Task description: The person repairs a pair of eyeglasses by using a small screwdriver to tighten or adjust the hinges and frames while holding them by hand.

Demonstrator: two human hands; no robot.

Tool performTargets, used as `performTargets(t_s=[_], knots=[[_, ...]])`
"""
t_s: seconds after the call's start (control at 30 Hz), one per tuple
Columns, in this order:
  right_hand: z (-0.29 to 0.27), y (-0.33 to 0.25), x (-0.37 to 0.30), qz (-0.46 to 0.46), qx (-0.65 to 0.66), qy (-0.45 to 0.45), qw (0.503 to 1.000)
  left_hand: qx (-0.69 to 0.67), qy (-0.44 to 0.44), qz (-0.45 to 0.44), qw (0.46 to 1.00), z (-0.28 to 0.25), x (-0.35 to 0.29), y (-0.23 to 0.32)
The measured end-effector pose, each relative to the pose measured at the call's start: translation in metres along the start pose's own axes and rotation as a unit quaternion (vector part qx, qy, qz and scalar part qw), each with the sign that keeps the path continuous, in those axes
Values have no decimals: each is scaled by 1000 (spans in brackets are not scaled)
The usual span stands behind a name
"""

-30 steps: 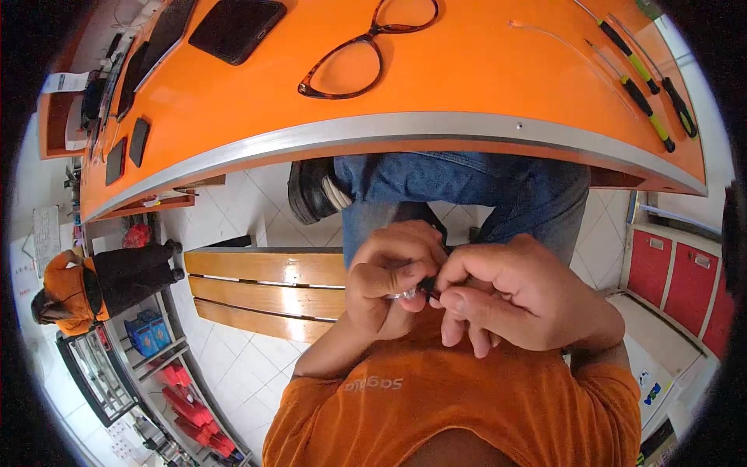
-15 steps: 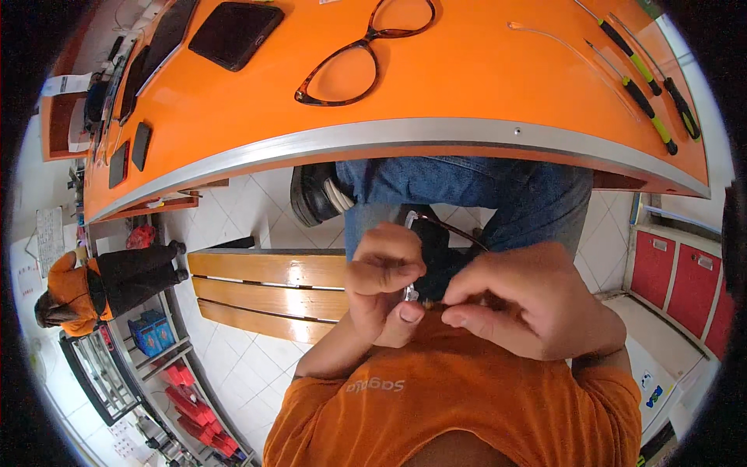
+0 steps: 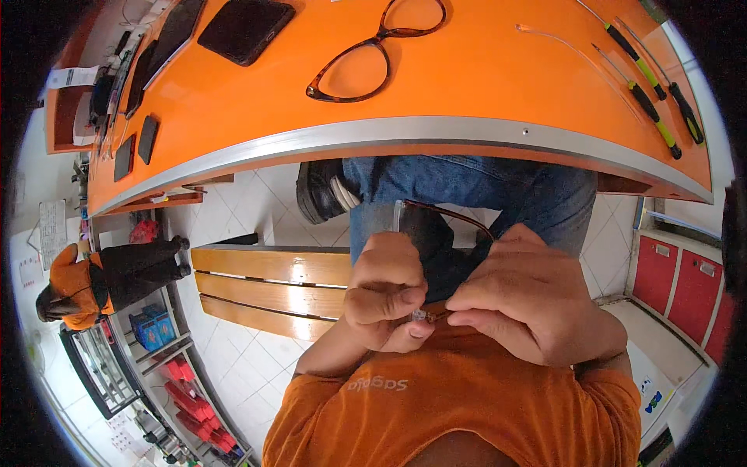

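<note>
Near centre frame, the left hand (image 3: 387,292) pinches a clear piece (image 3: 420,315); the hands have parted slightly within the last second, exposing more between them; right of centre, the right hand (image 3: 537,303) pinches a thin brown bit (image 3: 440,314); the desk's (image 3: 475,86) edge crosses upper frame, apart, leaving moving room.
</note>
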State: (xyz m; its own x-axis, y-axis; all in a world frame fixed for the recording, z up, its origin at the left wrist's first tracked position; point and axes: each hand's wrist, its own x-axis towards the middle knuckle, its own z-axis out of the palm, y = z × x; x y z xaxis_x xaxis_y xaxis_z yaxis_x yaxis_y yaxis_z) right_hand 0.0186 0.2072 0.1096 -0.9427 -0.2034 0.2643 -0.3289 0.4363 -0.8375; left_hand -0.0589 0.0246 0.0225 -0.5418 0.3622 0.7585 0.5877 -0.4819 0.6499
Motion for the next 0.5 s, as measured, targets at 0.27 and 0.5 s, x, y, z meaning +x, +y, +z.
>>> performTargets(t_s=[0.27, 0.5], knots=[[4, 2, -3, 7, 43, -12, 999, 24, -24, -2, 999, -3, 3, 5], [8, 1, -5, 55, 86, -12, 995, 67, -56, -22, 996, -5, 6, 8]])
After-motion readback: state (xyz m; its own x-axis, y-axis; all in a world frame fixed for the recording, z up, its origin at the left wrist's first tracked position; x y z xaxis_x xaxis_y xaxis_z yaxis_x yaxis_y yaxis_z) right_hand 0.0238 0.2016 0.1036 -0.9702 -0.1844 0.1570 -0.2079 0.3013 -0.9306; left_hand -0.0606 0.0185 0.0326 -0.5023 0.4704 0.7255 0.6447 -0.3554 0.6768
